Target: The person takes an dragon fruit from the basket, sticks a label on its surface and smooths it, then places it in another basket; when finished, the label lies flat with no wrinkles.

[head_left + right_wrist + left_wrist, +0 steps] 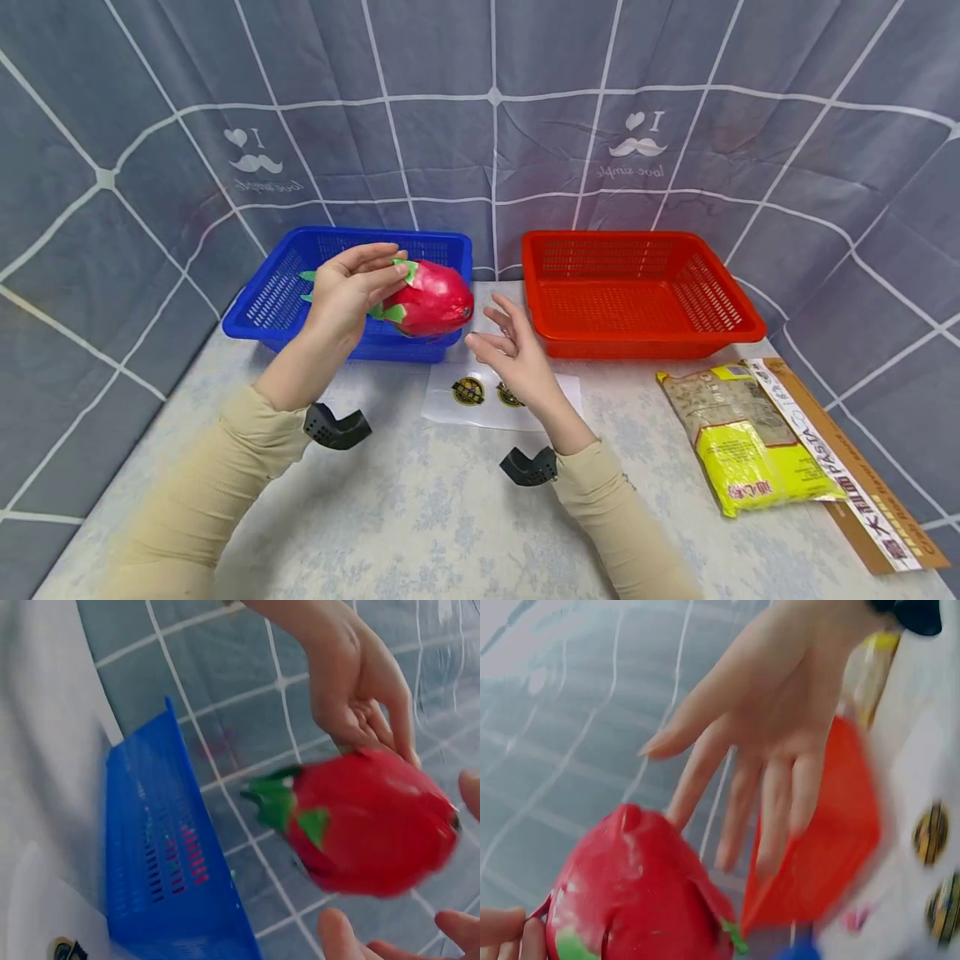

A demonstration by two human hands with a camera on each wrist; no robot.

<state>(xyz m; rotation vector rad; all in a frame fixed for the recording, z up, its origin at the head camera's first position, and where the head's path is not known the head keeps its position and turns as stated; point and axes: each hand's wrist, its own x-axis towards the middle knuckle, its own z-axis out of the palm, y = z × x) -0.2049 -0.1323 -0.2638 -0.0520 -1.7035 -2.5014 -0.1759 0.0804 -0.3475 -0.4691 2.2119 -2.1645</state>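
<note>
My left hand [341, 300] grips a red dragon fruit [442, 298] with green scales, raised over the right part of the blue basket [247, 325]. In the right wrist view the fingers of that hand lie along one side of the dragon fruit [375, 825], and its green tip points toward the blue basket [172, 900]. My right hand [517, 354] is just right of the fruit, fingers spread and slightly bent, holding nothing. Seen from the left wrist, the right palm [772, 712] faces the dragon fruit [637, 892].
A red basket [645, 346] stands right of the blue one. Between and in front of them lies a white sheet [450, 408] with round printed emblems. At the right are a yellow-and-clear food bag [738, 450] and a long brown pasta package [847, 467]. A grey curtain [435, 142] hangs behind.
</note>
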